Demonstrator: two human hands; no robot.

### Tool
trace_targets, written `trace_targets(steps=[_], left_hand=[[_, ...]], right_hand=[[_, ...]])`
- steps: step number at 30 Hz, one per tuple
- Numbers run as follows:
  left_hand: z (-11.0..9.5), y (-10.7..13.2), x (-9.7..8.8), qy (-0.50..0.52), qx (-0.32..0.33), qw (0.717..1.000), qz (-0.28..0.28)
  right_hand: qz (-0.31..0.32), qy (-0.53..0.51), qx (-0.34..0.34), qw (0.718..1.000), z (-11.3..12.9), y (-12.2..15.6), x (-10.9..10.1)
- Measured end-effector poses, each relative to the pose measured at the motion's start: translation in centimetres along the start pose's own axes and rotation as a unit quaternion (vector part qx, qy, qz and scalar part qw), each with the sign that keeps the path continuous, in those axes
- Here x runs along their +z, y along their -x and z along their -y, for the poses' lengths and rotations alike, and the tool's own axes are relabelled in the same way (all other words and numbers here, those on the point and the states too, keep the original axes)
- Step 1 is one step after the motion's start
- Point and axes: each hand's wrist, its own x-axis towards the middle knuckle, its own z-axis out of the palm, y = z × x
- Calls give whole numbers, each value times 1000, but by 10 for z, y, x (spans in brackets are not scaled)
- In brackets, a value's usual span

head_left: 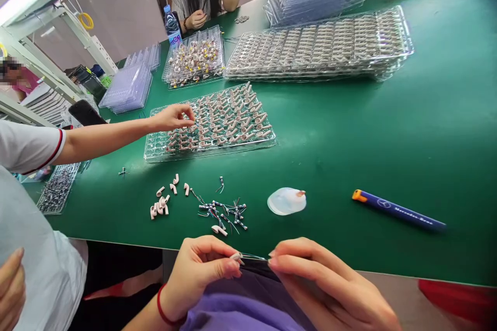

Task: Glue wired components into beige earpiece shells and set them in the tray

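Note:
Just beyond the table's near edge, my left hand (207, 264) pinches a small beige earbud shell (236, 257) between thumb and finger. Thin wires (253, 256) stretch from the shell to my right hand (322, 279), whose fingertips are closed on their ends. On the table in front of my hands lies a loose heap of small wired parts (225, 213), with one more beige shell (219, 230) at its near side. Several loose beige shells (160, 207) lie to the left. A whitish, cloudy lump or small dish (286, 201) with an orange-brown spot sits ahead of my right hand.
A co-worker's hand (176, 116) reaches over a clear tray (209, 154) of beige shells. Filled trays (318, 46) are stacked behind it, beside a tray of mixed parts (194, 59) and a bottle (172, 26). A blue tube-like item with an orange end (399, 211) lies right.

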Motion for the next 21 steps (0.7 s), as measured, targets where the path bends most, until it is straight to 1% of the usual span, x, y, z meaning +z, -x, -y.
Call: trace_targets(steps=[10,15,17,21], left_hand=[[1,1,-3,-10,1,1000,11],[0,2,-5,-32,7,999,28],[-1,2,-4,-34,1,999,34],[-1,2,-2,-34,-15,998,44]], right_hand=[[6,-22,8,1000,1,-4,1],[-5,-35,-14,999,4,-11,3],[0,-39,-21,999,5,-13,4],[-4,-44,5,999,4,-12,6]])
